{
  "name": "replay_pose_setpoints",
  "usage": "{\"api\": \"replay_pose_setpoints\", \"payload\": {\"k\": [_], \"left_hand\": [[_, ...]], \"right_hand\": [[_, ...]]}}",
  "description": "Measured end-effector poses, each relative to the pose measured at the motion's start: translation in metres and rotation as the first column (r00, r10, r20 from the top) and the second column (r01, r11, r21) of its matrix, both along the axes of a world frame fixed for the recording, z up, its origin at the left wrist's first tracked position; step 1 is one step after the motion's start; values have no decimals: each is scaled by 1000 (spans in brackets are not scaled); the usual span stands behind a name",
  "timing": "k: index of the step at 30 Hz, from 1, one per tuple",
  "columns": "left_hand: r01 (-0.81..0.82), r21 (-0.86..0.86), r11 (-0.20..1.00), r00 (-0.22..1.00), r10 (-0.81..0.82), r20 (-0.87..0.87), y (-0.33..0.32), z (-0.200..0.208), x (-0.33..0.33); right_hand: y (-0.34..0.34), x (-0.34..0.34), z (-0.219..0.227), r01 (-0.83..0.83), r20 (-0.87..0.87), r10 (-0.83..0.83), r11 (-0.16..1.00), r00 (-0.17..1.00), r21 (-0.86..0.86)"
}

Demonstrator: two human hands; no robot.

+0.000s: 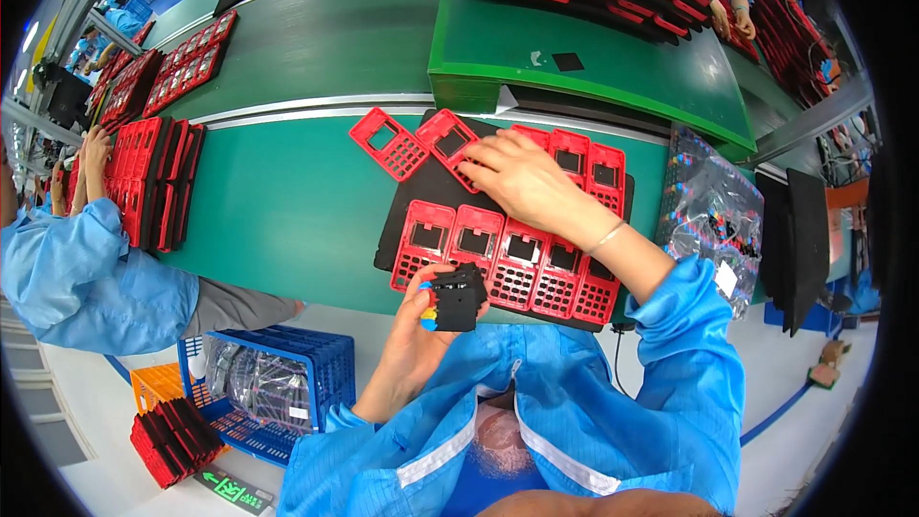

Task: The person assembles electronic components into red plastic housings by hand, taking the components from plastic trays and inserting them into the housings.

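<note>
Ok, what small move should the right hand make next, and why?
Probably straighten the slanted red casing at the right hand: it sits askew on the black panel, while the red casings to its right stand in line.

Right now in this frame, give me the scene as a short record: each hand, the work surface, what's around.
Left hand: holds a block of small black pieces showing coloured bits on its left side
Right hand: fingertips at a red plastic casing with a window and keypad holes; grip unclear
Work surface: green bench bearing a flat black tray of similar casings
Right of tray: clear plastic bag
Left: co-worker's blue sleeve
</note>
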State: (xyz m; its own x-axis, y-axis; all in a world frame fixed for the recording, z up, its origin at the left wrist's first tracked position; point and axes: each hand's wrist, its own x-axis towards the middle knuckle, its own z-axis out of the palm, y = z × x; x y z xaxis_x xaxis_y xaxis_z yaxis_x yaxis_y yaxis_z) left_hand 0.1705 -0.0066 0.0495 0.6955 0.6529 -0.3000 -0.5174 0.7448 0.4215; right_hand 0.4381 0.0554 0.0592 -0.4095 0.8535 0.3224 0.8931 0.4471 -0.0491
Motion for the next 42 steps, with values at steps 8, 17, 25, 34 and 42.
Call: {"api": "replay_pose_setpoints", "payload": {"k": [8, 17, 25, 34, 42], "left_hand": [[-170, 40, 985, 983, 172, -59, 12, -12, -32], [-213, 401, 891, 886, 350, -304, 84, -29, -57], [20, 346, 938, 943, 97, -318, 89, -49, -74], [43, 253, 966, 968, 22, -250, 44, -33, -74], [-140, 171, 975, 957, 177, -228, 40, -33, -69]], "right_hand": [[2, -37, -8, 180, 131, -161, 972, 978, -152], [80, -78, -20, -124, 137, 94, 966, 986, 226], [62, -104, -19, -44, 175, 44, 999, 984, -8], [21, -102, -24, 37, 81, -32, 998, 996, -49], [-9, -77, -20, -46, 31, 48, 998, 998, -45]]}}
